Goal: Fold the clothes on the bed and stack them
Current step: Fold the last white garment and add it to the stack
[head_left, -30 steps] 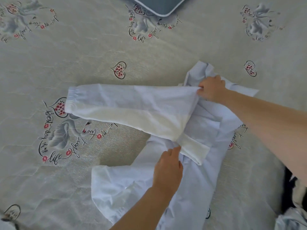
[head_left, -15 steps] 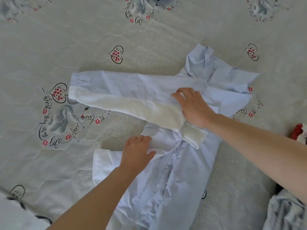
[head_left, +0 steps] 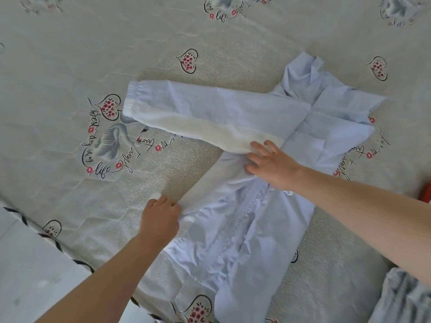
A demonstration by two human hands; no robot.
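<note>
Right hand (head_left: 271,165): fingers straight and spread, palm pressing flat on the shirt (head_left: 256,224) where the upper sleeve (head_left: 210,113) meets the body. Left hand (head_left: 161,217): fingers curled, pinching the end of the lower sleeve (head_left: 205,185), drawn out taut toward the near-left. Shirt pale blue, front up, lies spread on the bed (head_left: 93,54) right of centre, collar at the far end; upper sleeve stretched leftward, cuff over a printed heart. Step in hand, by my reading: sleeve-folding on the first garment; stacking not begun. Next move likely calls for carrying the pinched sleeve across the body while the right palm pins the cloth.
</note>
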